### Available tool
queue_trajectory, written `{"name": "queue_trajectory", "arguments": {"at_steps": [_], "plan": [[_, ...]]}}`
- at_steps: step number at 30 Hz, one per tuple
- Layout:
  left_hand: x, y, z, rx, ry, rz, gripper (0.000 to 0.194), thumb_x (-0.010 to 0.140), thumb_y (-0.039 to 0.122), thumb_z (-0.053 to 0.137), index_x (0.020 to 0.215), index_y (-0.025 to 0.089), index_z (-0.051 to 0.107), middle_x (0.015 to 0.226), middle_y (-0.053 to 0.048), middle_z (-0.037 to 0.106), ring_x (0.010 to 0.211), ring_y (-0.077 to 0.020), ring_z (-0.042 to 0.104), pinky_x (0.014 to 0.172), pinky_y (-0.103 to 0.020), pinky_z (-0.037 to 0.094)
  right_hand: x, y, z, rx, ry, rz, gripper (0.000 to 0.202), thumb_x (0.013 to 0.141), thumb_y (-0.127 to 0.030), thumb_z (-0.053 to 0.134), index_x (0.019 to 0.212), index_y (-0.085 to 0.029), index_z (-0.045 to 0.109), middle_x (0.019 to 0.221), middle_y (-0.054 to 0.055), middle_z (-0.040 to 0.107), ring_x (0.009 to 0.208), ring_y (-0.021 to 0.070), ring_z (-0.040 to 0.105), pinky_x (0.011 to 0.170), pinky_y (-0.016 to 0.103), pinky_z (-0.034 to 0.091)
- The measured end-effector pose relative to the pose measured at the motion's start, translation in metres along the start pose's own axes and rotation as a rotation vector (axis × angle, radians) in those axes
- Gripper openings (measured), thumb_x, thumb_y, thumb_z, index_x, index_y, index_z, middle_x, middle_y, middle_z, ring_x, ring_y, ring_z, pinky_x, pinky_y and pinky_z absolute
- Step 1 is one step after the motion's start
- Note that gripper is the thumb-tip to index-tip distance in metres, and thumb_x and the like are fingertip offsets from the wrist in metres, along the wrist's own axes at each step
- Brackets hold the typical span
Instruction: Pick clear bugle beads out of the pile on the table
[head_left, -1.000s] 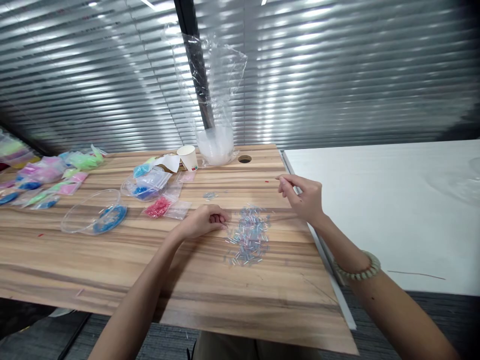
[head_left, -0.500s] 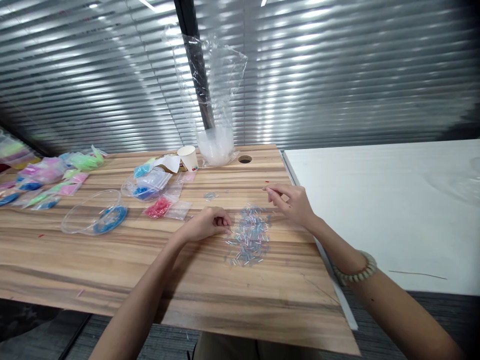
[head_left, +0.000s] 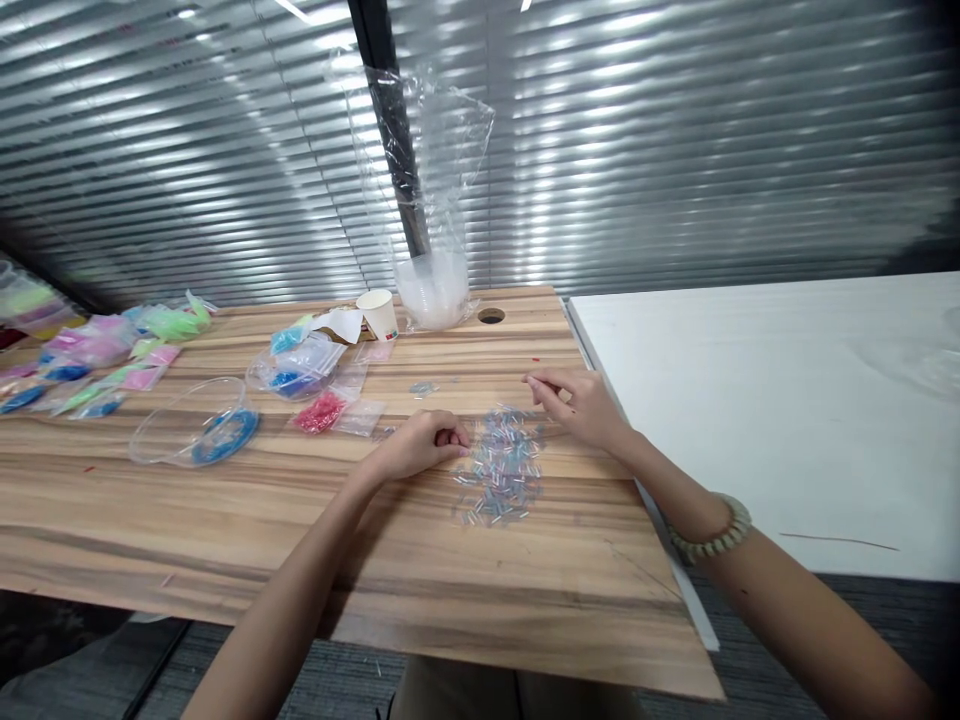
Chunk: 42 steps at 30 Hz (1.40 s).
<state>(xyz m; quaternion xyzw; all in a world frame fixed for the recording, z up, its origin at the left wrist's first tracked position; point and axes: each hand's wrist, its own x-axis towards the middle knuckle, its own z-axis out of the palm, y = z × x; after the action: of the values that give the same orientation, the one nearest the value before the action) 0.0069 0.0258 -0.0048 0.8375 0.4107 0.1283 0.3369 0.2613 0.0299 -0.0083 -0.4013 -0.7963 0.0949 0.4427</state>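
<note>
A loose pile of small clear, bluish tube beads lies spread on the wooden table. At the pile's left edge, my left hand is closed, its thumb and fingers pinched together close to the beads; what sits in the pinch is too small to make out. My right hand hovers by the pile's upper right, thumb and forefinger pressed together and the other fingers curled. Anything between those fingertips is too tiny to name. A smaller cluster of similar beads lies farther back.
Left of my hands are a bag of red beads, a clear lid with blue beads and several colourful bags. Behind stand a paper cup and bagged plastic bowls. A white table adjoins on the right.
My left hand has shifted slightly right along the pile's edge, its fingers still pinched. My right hand has barely moved, and its fingertips look closer together. The view has tilted a little.
</note>
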Motion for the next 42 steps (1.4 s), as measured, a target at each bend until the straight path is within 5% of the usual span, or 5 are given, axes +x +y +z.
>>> {"name": "queue_trajectory", "arguments": {"at_steps": [16,31,42], "plan": [[-0.006,0.007,-0.012,-0.058,-0.074,-0.039,0.015,0.073,0.008,0.057,0.085,0.012,0.065,0.075,-0.002,0.062,0.066,-0.0108,0.053,0.060,-0.020,0.041,-0.003,0.005,0.007,-0.009,-0.036,-0.022,0.027,0.091,-0.027,0.044,0.080,-0.015,0.066,0.066,0.002,0.065,0.057,0.0124,0.058,0.054,0.023,0.041],[-0.003,0.004,-0.010,0.031,0.025,-0.038,0.005,0.076,0.017,0.061,0.075,0.013,0.065,0.069,-0.001,0.062,0.061,-0.0107,0.051,0.057,-0.019,0.038,-0.006,0.005,0.011,-0.035,-0.069,-0.012,0.029,0.092,-0.025,0.044,0.076,-0.015,0.066,0.068,0.003,0.064,0.060,0.0127,0.057,0.059,0.023,0.040],[-0.002,0.000,-0.006,-0.015,-0.004,0.009,0.010,0.078,0.019,0.060,0.085,0.014,0.066,0.070,0.000,0.059,0.061,-0.0098,0.048,0.056,-0.019,0.037,-0.007,0.006,0.015,-0.084,-0.073,-0.041,0.027,0.091,-0.023,0.046,0.077,-0.015,0.068,0.072,0.005,0.067,0.062,0.0141,0.059,0.056,0.023,0.039]]}}
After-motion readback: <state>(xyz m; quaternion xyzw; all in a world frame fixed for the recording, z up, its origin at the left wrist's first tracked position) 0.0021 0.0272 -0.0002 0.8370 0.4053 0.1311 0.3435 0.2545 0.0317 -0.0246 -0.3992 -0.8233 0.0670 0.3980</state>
